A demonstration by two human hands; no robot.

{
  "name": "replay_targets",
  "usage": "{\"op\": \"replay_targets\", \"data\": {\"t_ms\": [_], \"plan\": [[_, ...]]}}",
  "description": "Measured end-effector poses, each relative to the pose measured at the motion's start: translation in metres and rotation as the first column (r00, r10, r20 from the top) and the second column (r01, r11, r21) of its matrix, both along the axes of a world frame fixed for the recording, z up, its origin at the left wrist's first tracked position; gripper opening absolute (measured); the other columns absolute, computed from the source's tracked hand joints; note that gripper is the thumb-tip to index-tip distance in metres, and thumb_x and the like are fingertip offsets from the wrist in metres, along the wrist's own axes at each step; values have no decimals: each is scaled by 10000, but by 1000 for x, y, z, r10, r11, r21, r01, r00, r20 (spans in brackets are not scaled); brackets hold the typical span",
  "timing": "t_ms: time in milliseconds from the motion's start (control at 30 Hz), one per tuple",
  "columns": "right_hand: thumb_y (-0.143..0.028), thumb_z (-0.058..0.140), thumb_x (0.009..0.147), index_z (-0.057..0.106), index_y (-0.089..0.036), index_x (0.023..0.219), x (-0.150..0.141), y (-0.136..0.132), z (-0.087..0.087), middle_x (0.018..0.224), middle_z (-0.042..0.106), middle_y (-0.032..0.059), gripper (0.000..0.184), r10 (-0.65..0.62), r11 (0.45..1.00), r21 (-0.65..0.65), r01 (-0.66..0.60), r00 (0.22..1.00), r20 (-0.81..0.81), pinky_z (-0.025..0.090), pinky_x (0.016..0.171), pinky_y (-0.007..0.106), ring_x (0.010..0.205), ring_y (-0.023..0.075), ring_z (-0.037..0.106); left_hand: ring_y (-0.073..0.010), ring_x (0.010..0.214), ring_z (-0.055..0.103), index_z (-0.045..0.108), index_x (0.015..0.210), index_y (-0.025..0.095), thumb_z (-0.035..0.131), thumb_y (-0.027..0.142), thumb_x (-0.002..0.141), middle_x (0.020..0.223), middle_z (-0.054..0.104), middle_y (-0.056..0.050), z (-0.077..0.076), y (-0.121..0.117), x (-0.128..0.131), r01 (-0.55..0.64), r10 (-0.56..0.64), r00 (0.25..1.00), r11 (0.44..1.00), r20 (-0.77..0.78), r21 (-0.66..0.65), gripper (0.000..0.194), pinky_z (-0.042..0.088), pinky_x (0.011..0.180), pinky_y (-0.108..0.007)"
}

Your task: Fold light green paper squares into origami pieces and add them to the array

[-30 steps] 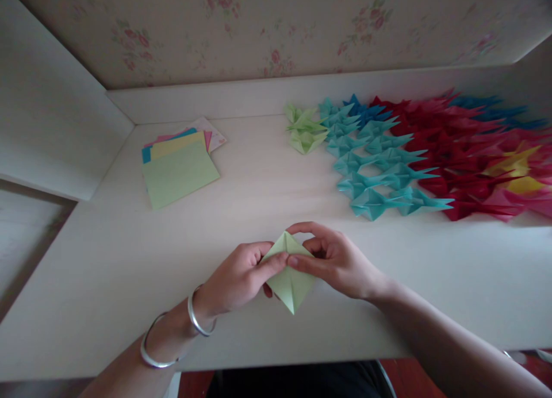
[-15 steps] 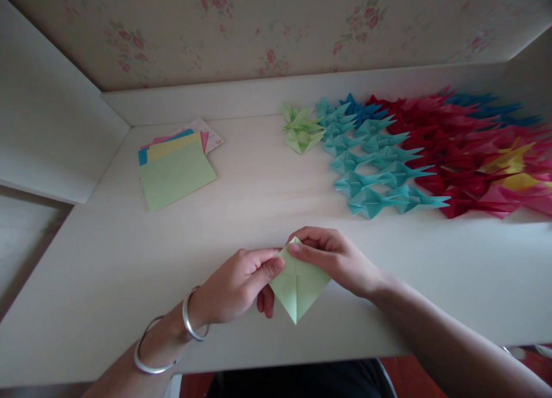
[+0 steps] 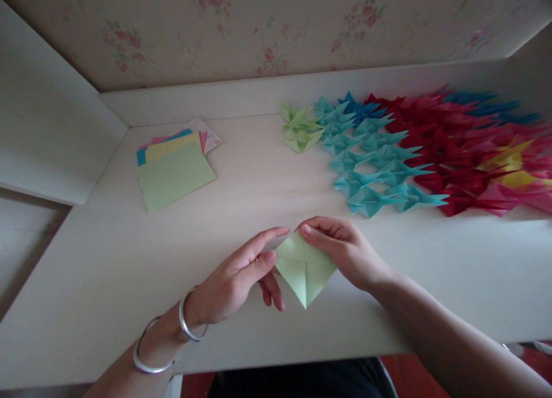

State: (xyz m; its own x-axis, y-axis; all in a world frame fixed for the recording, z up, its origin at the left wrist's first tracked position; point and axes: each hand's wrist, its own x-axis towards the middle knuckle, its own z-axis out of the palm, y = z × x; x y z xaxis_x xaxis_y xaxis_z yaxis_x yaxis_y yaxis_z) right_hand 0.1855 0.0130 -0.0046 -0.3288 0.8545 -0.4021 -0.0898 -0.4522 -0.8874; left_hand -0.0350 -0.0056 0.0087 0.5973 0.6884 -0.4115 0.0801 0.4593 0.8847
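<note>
A light green square of origami paper [image 3: 308, 268], creased down and across its middle, is held up like a diamond with one corner pointing down. My right hand [image 3: 340, 245] pinches its upper right edge near the top corner, thumb in front and fingers behind. Beside the left corner is my left hand [image 3: 241, 274], its fingers spread apart and the thumb tip against or just beside the paper. I cannot tell whether any left finger touches the back of it. Two silver bangles [image 3: 190, 314] circle the left wrist.
Loose coloured sheets [image 3: 176, 173], green uppermost, lie on the white desk [image 3: 116, 271] at the left. Light green folded cranes [image 3: 302, 139] stand at the back beside rows of turquoise cranes [image 3: 371, 199]. Many red and pink cranes [image 3: 457, 179] fill the right side.
The paper has shifted slightly right and up with my right hand. My left hand has loosened from the paper's left side, its fingers now spread.
</note>
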Motion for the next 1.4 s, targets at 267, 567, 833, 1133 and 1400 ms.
{"op": "replay_targets", "data": {"t_ms": [267,567,833,1133,1400], "plan": [[-334,731,839,658,-215,1162,-5,-3,-5,781,727,26,352,-45,984,-180,5,975,-216,456,528,225,618,150,654,-289,1266,517,506,1367,247,592,90,841,1431,497,-146,-9,5,-1,187,133,949,488,-285,852,555,473,996,-434],[-418,730,821,679,-172,1050,-14,-7,-1,639,619,-27,341,93,971,-210,-118,988,-127,344,453,179,506,84,524,-176,928,730,702,1095,235,621,70,862,1042,784,-45,-4,0,-2,159,126,969,340,-213,927,297,546,834,-264],[-619,446,944,674,-148,1053,0,-2,1,725,616,30,535,173,985,45,-170,982,-73,485,604,275,606,146,575,-138,519,666,718,722,176,663,336,892,599,722,-3,6,4,4,-71,332,881,795,-336,602,241,502,496,-209],[-492,459,993,704,-191,1061,3,-4,5,997,686,70,394,72,930,339,-141,976,207,495,820,322,929,217,624,-158,605,691,707,868,130,669,385,887,651,723,-28,2,6,7,-266,304,939,938,-160,221,258,576,578,-240],[-452,568,955,688,-152,843,4,-4,6,792,689,55,342,179,936,281,-212,974,138,525,695,284,761,180,651,-146,603,679,677,851,131,656,389,892,674,702,-30,2,8,5,-312,317,947,946,-55,83,263,580,554,-233]]}}
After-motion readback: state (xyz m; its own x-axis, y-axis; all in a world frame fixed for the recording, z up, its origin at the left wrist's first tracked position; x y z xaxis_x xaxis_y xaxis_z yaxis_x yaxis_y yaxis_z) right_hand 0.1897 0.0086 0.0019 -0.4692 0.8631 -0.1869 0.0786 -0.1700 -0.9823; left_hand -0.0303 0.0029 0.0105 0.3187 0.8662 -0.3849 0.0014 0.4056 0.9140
